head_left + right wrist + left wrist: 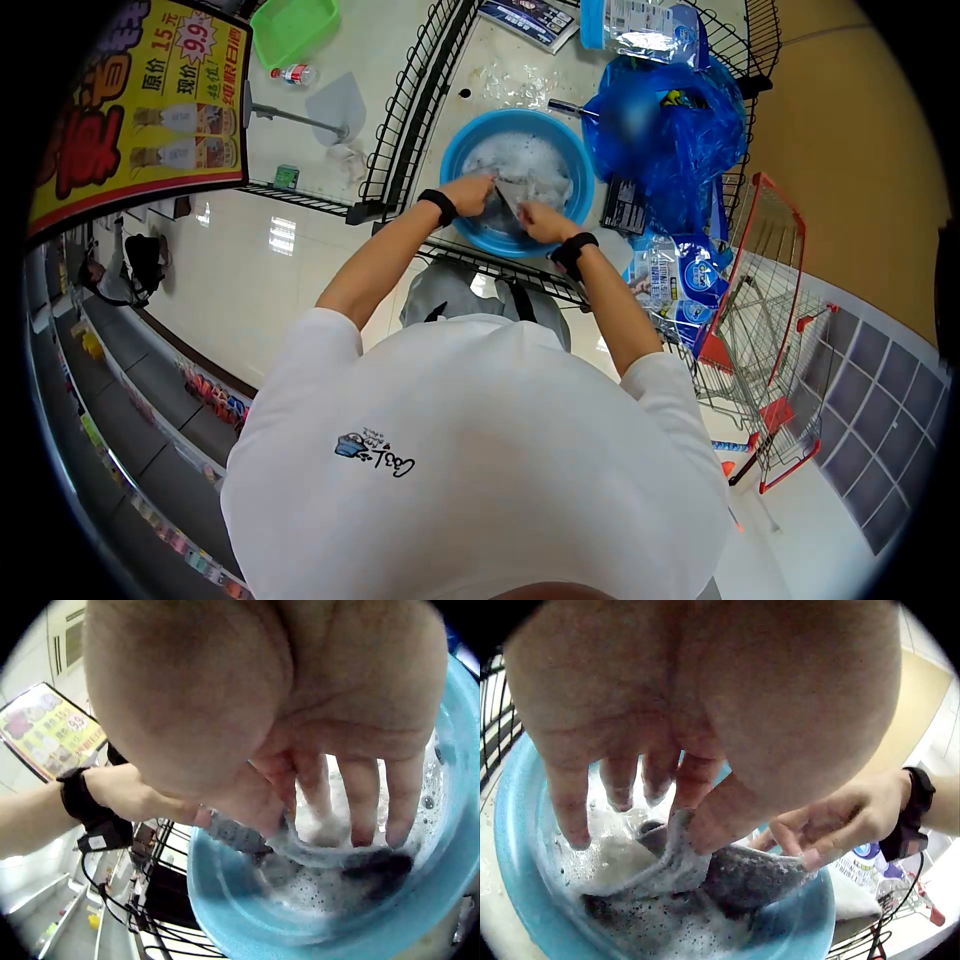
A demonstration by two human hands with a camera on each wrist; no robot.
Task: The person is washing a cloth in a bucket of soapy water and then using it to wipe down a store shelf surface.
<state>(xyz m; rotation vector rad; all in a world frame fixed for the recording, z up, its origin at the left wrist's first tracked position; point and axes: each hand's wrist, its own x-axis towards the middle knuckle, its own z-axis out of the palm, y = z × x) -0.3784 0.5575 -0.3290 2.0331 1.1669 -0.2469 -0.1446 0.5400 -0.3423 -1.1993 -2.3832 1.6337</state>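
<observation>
A blue basin of foamy water sits in front of me, with a grey wet cloth partly lifted out of the suds. My left hand pinches the cloth between thumb and forefinger, its other fingers pointing down over the foam. On the right side of the basin, my right hand pinches the cloth's edge. Between the two hands the fabric is stretched and bunched, as the left wrist view shows. The lower part of the cloth is hidden under suds.
Right of the basin lie a blue plastic bag, a black box and blue-and-white packs. A black wire rack edge runs along the left. A shopping cart stands at right, a yellow sign at far left.
</observation>
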